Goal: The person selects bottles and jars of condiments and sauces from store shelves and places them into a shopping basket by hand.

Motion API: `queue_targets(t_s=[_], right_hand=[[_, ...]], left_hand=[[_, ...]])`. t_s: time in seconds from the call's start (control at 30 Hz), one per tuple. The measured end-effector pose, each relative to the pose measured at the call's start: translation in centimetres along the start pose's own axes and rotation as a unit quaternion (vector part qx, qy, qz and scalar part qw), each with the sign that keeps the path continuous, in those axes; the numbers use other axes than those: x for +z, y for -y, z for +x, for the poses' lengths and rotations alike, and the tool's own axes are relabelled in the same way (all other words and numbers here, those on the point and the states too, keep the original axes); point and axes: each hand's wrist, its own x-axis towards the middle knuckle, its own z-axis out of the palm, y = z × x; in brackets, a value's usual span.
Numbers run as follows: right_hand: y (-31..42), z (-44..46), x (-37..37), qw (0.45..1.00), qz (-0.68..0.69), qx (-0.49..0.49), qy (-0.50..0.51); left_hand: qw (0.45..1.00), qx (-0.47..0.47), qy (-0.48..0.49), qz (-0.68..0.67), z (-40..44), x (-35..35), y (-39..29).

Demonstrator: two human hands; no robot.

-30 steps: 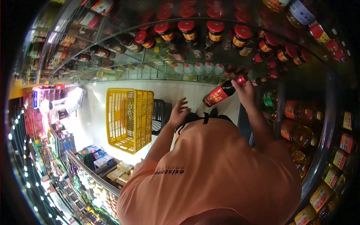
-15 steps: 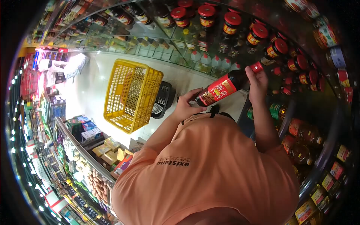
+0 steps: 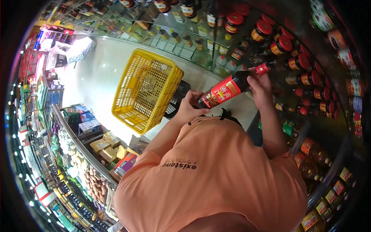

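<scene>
A dark sauce bottle [image 3: 223, 92] with a red label and red cap lies tilted across in front of my chest, its cap end up to the right. My left hand [image 3: 189, 108] grips its base, thumb along the near side. Around the neck, just below the cap, my right hand [image 3: 262, 91] is closed. The label faces up toward me. Beyond my left hand is a yellow plastic basket [image 3: 133, 96] with perforated sides; I see no goods in it.
Glass shelves with red-lidded jars [image 3: 281, 45] and bottles stand ahead and to the right. Large oil bottles [image 3: 315, 149] are at lower right. A dark crate [image 3: 178, 98] sits beside the basket. Produce bins [image 3: 94, 179] and boxes [image 3: 110, 149] line the left.
The view has shifted, so the basket and shelves appear farther right. The bottle stays in both hands, slightly more to the left. My right-hand fingers have moved from the cap toward the neck.
</scene>
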Motion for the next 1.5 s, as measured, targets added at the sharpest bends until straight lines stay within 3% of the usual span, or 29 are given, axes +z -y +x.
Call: queue_targets(t_s=[0.07, 0.13, 0.2, 0.27, 0.3, 0.37, 0.4, 0.43, 0.47, 0.53, 0.6, 0.67, 0.7, 0.73, 0.8, 0.87, 1.0, 1.07, 1.17, 1.23, 1.5], right_hand=[[-0.9, 0.8, 3.0, 0.998, -0.033, -0.048, 0.009], [-2.5, 1.1, 6.0, 0.997, -0.044, -0.042, 0.039], [-3.6, 1.5, 9.5, 0.988, -0.122, -0.046, 0.078], [-5.6, 1.8, 13.5, 0.960, -0.214, -0.169, 0.069], [-6.6, 2.1, 15.1, 0.960, -0.215, -0.167, 0.072], [-8.0, 2.9, 18.1, 0.905, -0.340, -0.230, 0.108], [-8.3, 3.4, 19.7, 0.905, -0.340, -0.230, 0.112], [-8.4, 3.9, 21.2, 0.881, -0.385, -0.241, 0.135], [-8.7, 4.4, 22.7, 0.853, -0.429, -0.250, 0.159], [-10.2, 5.3, 25.5, 0.866, -0.408, -0.235, 0.166], [-10.7, 6.4, 28.3, 0.892, -0.336, -0.173, 0.247], [-10.7, 6.9, 30.6, 0.896, -0.322, -0.183, 0.245], [-11.1, 7.7, 31.1, 0.888, -0.331, -0.205, 0.245], [-11.4, 8.5, 31.4, 0.879, -0.340, -0.228, 0.245], [-14.3, 9.2, 30.0, 0.914, -0.314, -0.115, 0.229], [-17.5, 9.8, 27.7, 0.929, -0.306, -0.018, 0.209], [-23.0, 9.7, 21.7, 0.888, -0.405, 0.079, 0.201], [-25.3, 9.2, 18.1, 0.848, -0.470, 0.140, 0.199], [-28.3, 8.1, 12.6, 0.834, -0.498, 0.160, 0.176], [-28.6, 7.1, 10.3, 0.820, -0.517, 0.189, 0.155], [-32.1, 2.4, -0.3, 0.804, -0.483, 0.346, 0.023]], left_hand=[[0.997, 0.014, 0.019, 0.078, 0.5, -2.8, 1.0], [0.999, 0.037, -0.003, -0.007, 1.7, -5.7, 2.4], [0.961, 0.174, -0.061, 0.206, 2.2, -8.0, -1.3], [0.953, 0.181, -0.054, 0.237, 1.9, -9.7, -7.1], [0.944, 0.188, -0.043, 0.268, 1.6, -10.4, -9.5], [0.939, 0.184, -0.001, 0.292, 1.8, -12.4, -12.9], [0.931, 0.179, 0.044, 0.316, 2.0, -13.6, -13.5], [0.906, 0.282, 0.013, 0.315, 2.6, -14.3, -13.2], [0.908, 0.278, 0.008, 0.315, 2.6, -15.6, -13.2], [0.885, 0.281, 0.023, 0.370, 2.2, -18.8, -13.2], [0.886, 0.288, -0.011, 0.364, 1.1, -22.1, -12.8], [0.920, 0.169, -0.134, 0.328, -1.0, -26.2, -11.8], [0.920, 0.163, -0.138, 0.329, -2.0, -28.0, -11.3], [0.923, 0.128, -0.202, 0.303, -2.9, -29.6, -10.7], [0.919, 0.089, -0.270, 0.273, -4.2, -32.3, -8.6], [0.876, 0.052, -0.308, 0.368, -5.2, -34.4, -5.2], [0.811, -0.060, -0.317, 0.489, -5.9, -36.5, 4.2], [0.815, -0.097, -0.323, 0.471, -6.3, -37.2, 8.7], [0.807, -0.243, -0.335, 0.422, -7.1, -38.4, 14.9], [0.802, -0.278, -0.314, 0.425, -7.8, -38.7, 18.3], [0.792, -0.397, -0.225, 0.405, -8.6, -36.4, 23.3]])
